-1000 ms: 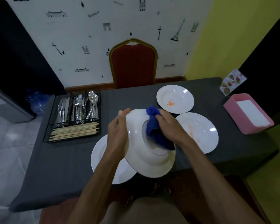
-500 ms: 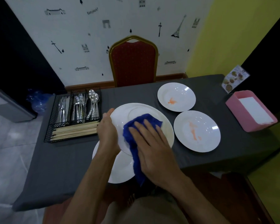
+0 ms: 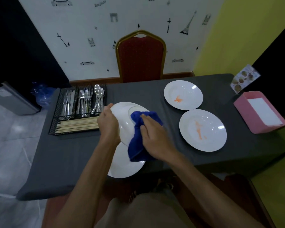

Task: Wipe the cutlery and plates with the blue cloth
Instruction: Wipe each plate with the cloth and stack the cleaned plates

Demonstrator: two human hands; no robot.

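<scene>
Blue cloth (image 3: 139,137) lies on the held plate (image 3: 122,116), pressed down by the right hand (image 3: 155,139) with its fingers nearly flat. Left hand (image 3: 108,125) curls round the plate's rim, holding it tilted above another plate (image 3: 122,165) on the grey table (image 3: 69,153). Cutlery (image 3: 82,101) sits in a black basket (image 3: 56,120) nearby.

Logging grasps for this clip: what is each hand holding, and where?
Left hand grips the raised white plate by its left rim; right hand presses the blue cloth against it.
</scene>
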